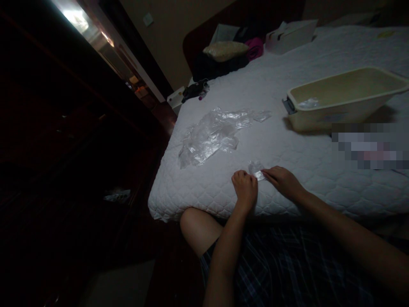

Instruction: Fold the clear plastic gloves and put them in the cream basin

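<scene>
A small clear plastic bag (257, 171) lies at the near edge of the white quilted bed, between my two hands. My left hand (245, 187) is closed at the bag's left side, fingers curled over its near corner. At the bag's right side, my right hand (283, 180) pinches the edge between thumb and fingers. Beyond them, to the left, a spread of crumpled clear plastic bags (209, 136) covers part of the bed (198, 192).
A cream plastic bin (338, 111) with some clear plastic inside stands at the right. Farther back are a white box (292, 37), a beige pillow-like bundle (225, 50), a magenta roll (254, 48) and dark cloth. My knee touches the bed's near edge.
</scene>
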